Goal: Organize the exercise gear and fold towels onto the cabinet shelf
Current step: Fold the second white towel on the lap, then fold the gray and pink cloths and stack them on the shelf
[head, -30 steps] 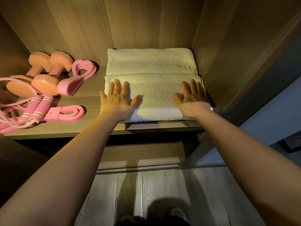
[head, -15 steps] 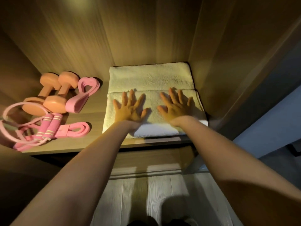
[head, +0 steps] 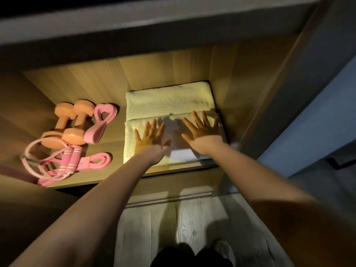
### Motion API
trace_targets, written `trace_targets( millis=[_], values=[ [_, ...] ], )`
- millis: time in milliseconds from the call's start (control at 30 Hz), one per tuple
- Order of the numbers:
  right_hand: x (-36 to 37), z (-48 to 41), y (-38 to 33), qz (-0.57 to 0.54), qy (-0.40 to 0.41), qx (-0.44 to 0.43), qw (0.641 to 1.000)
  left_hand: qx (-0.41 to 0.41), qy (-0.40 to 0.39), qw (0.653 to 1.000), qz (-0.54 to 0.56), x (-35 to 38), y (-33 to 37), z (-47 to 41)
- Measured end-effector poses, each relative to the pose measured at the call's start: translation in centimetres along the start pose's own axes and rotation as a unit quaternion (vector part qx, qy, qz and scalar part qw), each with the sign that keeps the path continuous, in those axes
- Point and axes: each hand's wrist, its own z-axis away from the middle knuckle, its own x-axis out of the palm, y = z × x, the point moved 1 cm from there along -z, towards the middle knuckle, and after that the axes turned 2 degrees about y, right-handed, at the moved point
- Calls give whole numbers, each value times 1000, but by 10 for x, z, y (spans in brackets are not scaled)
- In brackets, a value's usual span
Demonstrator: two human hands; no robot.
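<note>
- Folded cream towel (head: 167, 102) is laid at the right end of the cabinet shelf (head: 115, 149).
- It is pressed flat by the left hand (head: 149, 139) and right hand (head: 204, 134), fingers spread, nothing gripped.
- Smoothing is judged the step in hand; next, palms should be lifted without the fold being dragged.

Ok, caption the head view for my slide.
Left hand and right hand spread over the folded towel, dumbbells alongside.

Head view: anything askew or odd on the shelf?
Nothing stands out. Folded cream terry towel lies square in the right corner of the wooden shelf, left hand and right hand flat on it. Orange dumbbells and pink skipping rope sit grouped left.
</note>
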Motion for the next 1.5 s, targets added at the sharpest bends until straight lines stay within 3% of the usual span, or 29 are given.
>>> trace_targets(
  millis=[200,367,633,867,1133,1500],
  values=[
    [-51,115,15,-64,-49,-1,997,50,-46,997,-37,-64,49,80],
    [-58,214,39,-120,-91,49,987,99,-96,990,-29,-94,111,141],
    [-90,286,173,-87,-64,140,984,167,-96,981,23,-101,274,160],
    [-129,336,284,-87,-80,207,971,242,-95,964,50,-118,404,139],
    [-124,360,388,-66,-95,280,953,343,-141,929,-8,-119,518,83],
    [-140,327,562,-81,-78,306,945,357,-134,924,4,-109,671,-23]
  ],
)
